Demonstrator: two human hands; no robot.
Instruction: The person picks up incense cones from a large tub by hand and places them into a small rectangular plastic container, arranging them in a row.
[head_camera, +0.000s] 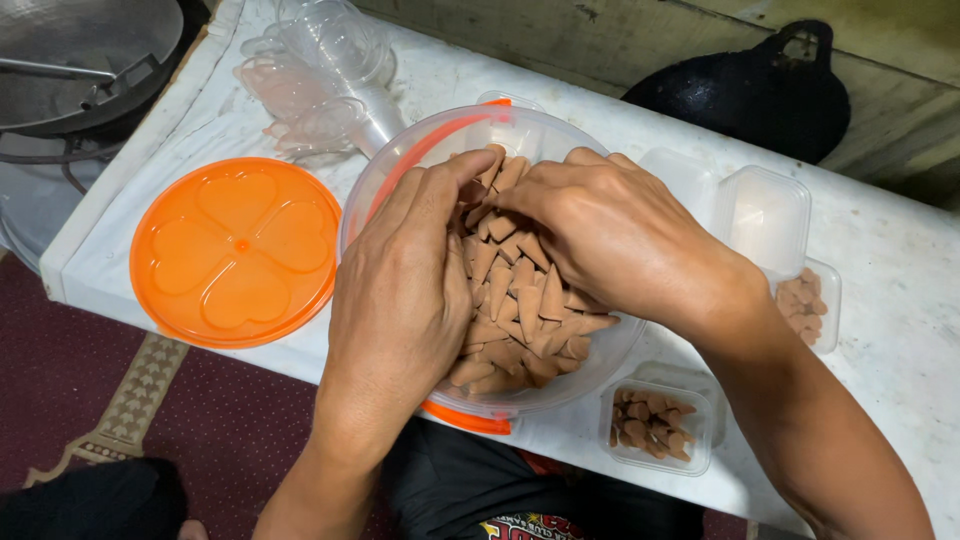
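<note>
A long white table (900, 330) runs from far left to near right, with a dark red patterned carpet (150, 400) below its near edge. At the far left sits a large metal pan (70, 50), and at the far right a black pan (750, 95) lies on the floor beyond the table. A round clear tub (520, 125) with orange clips stands in the middle of the table, filled with small brown cones (510, 310). Its orange lid (237, 250), embossed with heart shapes, lies flat just left of it. Both hands are inside the tub: the left hand (400, 290) curls down over the cones, thumb and fingers pinching together at the far side of the heap, and the right hand (610, 235) meets it there, fingers bent into the pile. Clear plastic cups (320, 70) lie stacked beyond the tub. Small clear boxes (765, 210) sit right of it; one nearer box (655, 425) holds cones.
</note>
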